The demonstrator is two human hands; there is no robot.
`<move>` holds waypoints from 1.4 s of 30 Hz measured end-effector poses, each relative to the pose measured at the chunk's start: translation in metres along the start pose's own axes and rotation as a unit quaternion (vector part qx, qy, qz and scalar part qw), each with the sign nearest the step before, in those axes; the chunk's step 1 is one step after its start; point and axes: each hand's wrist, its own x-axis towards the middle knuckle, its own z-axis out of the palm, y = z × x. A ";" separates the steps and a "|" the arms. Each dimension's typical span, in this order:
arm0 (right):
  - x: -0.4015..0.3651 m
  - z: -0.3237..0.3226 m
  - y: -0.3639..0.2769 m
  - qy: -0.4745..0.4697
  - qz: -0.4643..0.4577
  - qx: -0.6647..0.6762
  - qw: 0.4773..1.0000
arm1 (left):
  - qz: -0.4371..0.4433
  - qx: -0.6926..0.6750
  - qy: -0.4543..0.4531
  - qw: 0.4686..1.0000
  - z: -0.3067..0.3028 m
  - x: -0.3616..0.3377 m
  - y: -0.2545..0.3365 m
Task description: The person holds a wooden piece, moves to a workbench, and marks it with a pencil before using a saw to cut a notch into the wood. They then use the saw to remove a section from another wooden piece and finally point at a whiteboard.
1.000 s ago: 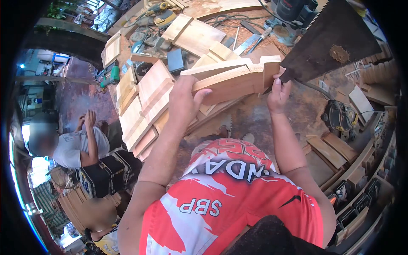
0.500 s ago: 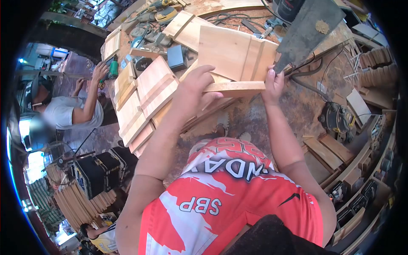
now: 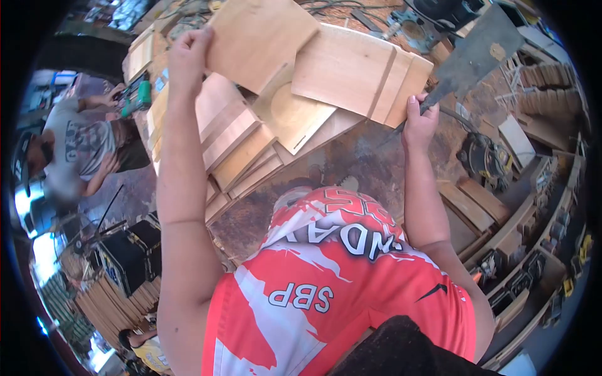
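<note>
My left hand (image 3: pixel 188 59) is raised at the upper left, its fingers closed on the edge of a flat wooden board (image 3: pixel 260 41). The board is held tilted, its broad face showing. My right hand (image 3: pixel 420 124) grips the right corner of a wooden panel (image 3: pixel 342 69) that has a groove-like band across it. This panel sits just right of the board, their edges close together. Below both lies a pale wooden panel (image 3: pixel 295 116) with a round mark and a small slot. Beside my right hand is a dark, broad saw-like blade (image 3: pixel 473 59).
Stacked wooden panels (image 3: pixel 229 116) lie to the left on the workbench (image 3: pixel 326 156). A black-and-yellow power tool (image 3: pixel 486 156) is at the right, near loose boards (image 3: pixel 476 207). At far left, a co-worker (image 3: pixel 75 150) has a hand by a green power tool (image 3: pixel 144 94).
My left hand has moved up and left with the board, which turned from edge-on to showing its face. My right hand and its panel shifted slightly right. The co-worker has shifted posture.
</note>
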 end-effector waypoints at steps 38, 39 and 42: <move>0.008 -0.067 -0.004 0.011 0.232 0.066 0.970 | -0.006 -0.141 -0.413 0.900 0.195 0.037 -0.022; 0.012 -0.078 0.023 -0.025 0.183 0.105 0.977 | 0.096 -0.143 -0.435 0.884 0.207 0.029 -0.048; 0.023 -0.078 0.010 -0.077 0.162 0.174 0.968 | -0.095 -0.175 -0.358 0.912 0.165 -0.050 0.014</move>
